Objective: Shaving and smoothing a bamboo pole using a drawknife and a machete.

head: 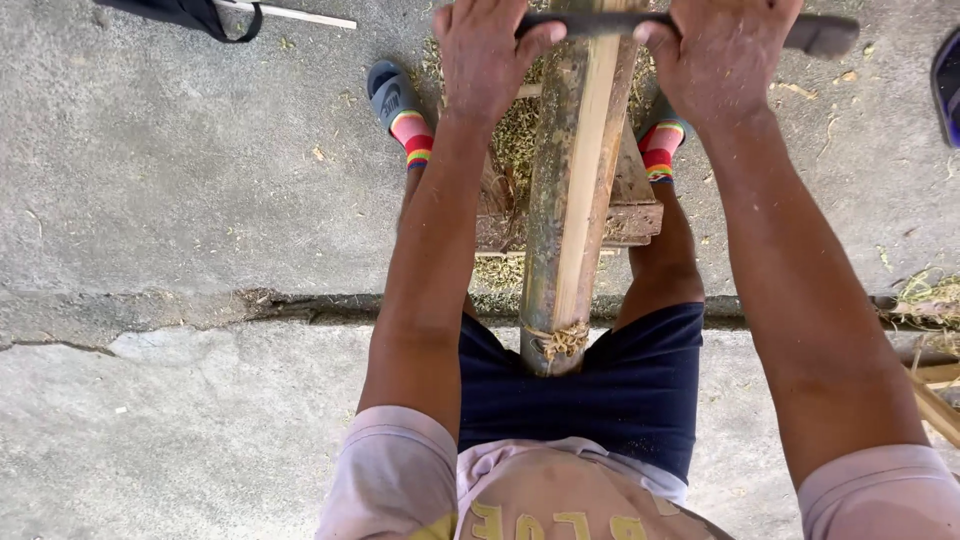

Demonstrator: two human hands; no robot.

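Bamboo pole (572, 200), mottled green with one pale shaved strip; both hands' fingers (480, 55) grip a dark blade (600, 22) across it.

Cracked grey concrete floor (180, 200). A wooden block (628, 215) rests on it, with bamboo shavings (515, 125) scattered just beyond. Left of the block stands a grey sandal (388, 95); far left, a black strap (200, 15) beside a thin stick (300, 15). Right of the block lie bamboo strips (935, 395).
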